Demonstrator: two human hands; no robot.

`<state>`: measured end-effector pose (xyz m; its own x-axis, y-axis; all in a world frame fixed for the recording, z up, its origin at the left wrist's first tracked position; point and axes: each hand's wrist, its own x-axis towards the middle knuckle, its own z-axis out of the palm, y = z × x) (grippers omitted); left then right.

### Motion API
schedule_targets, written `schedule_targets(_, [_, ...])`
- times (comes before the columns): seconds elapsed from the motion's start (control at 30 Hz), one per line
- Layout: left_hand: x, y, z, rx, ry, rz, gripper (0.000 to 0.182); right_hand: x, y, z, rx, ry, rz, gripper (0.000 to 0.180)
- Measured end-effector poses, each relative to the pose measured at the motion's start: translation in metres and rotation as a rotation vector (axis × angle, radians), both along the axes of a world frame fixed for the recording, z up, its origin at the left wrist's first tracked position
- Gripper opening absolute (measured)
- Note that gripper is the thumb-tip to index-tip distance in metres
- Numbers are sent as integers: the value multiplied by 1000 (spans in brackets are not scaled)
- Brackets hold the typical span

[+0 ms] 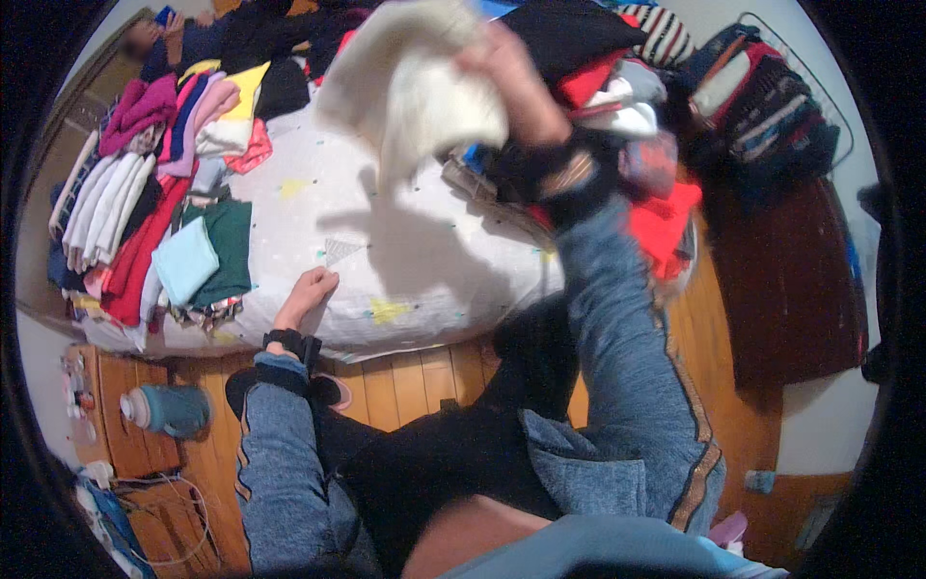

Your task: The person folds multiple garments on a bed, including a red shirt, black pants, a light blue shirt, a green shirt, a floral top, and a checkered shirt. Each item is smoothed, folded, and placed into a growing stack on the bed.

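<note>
My right hand (492, 61) is raised over the bed, shut on a cream-white cloth garment (441, 108) that hangs down, blurred by motion. Its shadow falls on the white patterned bed sheet (434, 282). Near the bed's front edge my left hand (311, 286) rests on the sheet with its fingers curled and nothing visible in them. To its left lie a folded light-blue cloth (186, 260) and a dark green folded cloth (230, 246). Rolled white garments (108, 206) and a magenta garment (137, 116) are stacked farther left.
A person (170, 36) is at the far left corner. Dark and red clothes (658, 224) are heaped at the bed's right side. A rack with clothes (774, 108) stands at right. A blue-green thermos (170, 410) is by the wooden cabinet (134, 376) at lower left.
</note>
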<state>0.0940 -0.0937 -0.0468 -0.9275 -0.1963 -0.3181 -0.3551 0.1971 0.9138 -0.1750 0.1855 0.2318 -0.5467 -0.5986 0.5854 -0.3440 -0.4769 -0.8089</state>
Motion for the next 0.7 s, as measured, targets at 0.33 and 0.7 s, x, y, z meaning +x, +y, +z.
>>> schedule_targets(0.33, [-1, -3, -13, -103, 115, -45, 30, -233, 116, -31, 679, 681, -1555, 57])
schedule_targets(0.7, [0, -2, -13, -209, 88, 4, 26, -187, 110, -62, 426, 490, -1439, 58])
